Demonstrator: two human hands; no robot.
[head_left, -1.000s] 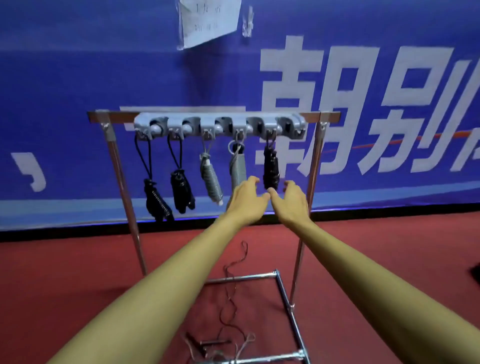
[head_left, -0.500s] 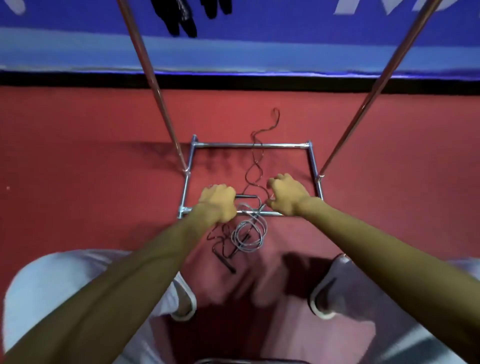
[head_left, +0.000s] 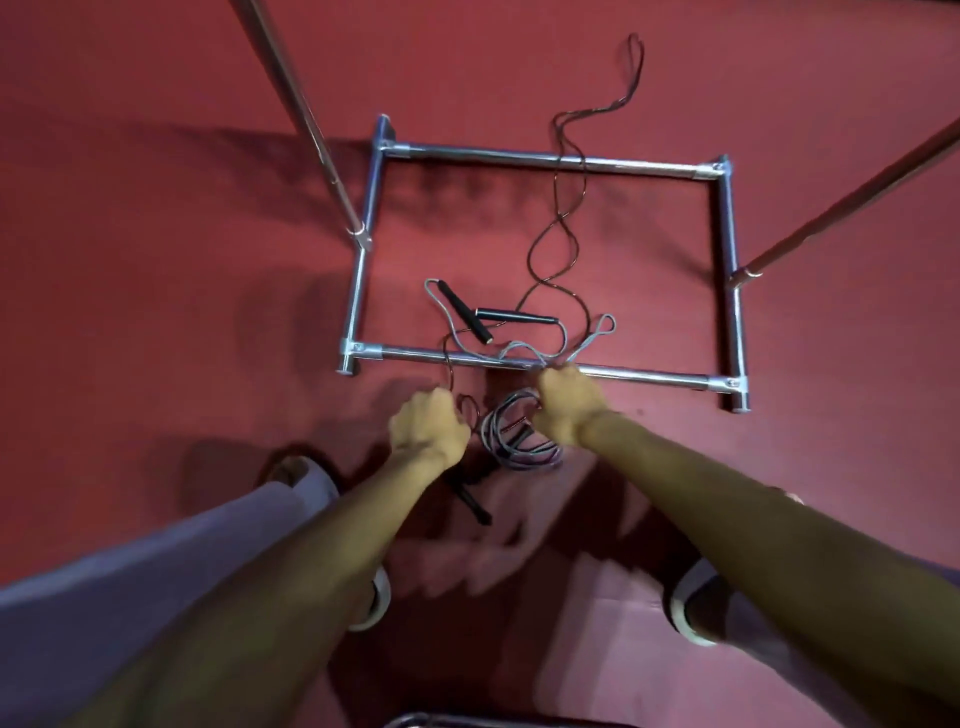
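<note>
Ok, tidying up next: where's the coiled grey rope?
Head view, centre: the coiled grey rope is between the left hand, holding a dark rope, and right hand, just short of the metal frame's near bar.

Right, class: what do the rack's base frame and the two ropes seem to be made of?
Base frame: metal tubing, polished silver; bright glints. Grey rope, in the right hand: probably plastic cord; smooth, springy loops. Dark rope, in the left hand: thinner, glossy, perhaps coated wire.

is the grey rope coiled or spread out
Partly coiled: grey rope loops bunch between left hand and right hand; the rest trails loose over the base bar.
</note>
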